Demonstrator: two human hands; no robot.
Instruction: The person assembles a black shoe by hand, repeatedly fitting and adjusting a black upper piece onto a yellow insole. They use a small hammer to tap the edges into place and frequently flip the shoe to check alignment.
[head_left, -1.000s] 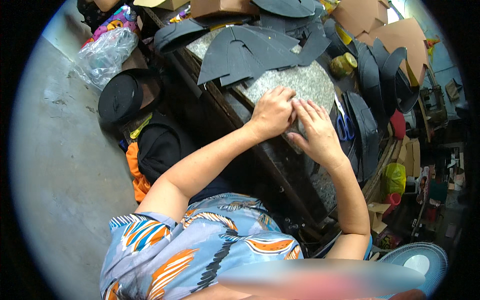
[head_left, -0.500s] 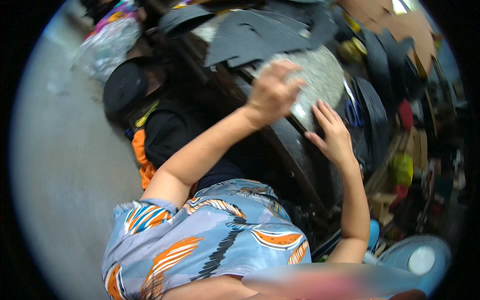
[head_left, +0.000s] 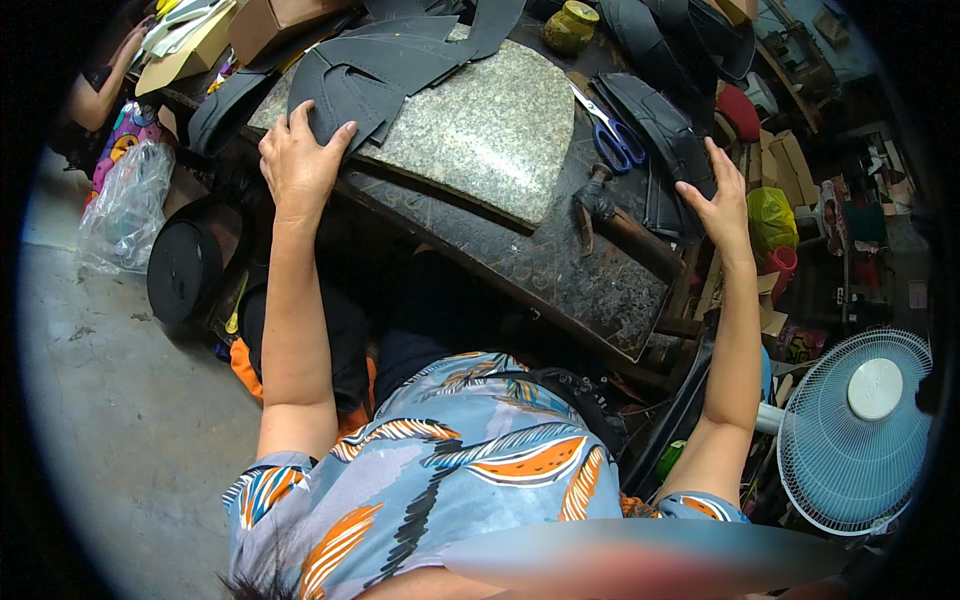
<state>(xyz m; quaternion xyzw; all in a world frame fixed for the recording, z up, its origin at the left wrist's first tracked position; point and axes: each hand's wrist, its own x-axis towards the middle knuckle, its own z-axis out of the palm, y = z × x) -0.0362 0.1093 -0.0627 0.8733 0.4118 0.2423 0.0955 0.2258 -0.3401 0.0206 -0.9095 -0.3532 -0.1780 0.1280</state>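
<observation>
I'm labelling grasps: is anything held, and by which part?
It cannot be told: the left hand is at the near-left edge of the flat black pieces, the right hand at the right edge of the black curved pieces.

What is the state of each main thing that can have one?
Left hand: open
Right hand: open
Dark grey flat sheets: overlapping
Speckled grey stone slab: partly covered
Blue-handled metal scissors: lying flat
Brown-handled hammer: lying down
Clear plastic bag: crumpled
Round pale-blue fan: running or not, unclear

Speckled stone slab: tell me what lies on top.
Overlapping dark-grey cut sheets lie on the speckled stone slab, the left hand at their near-left edge. The surface beneath them is hidden.
</observation>
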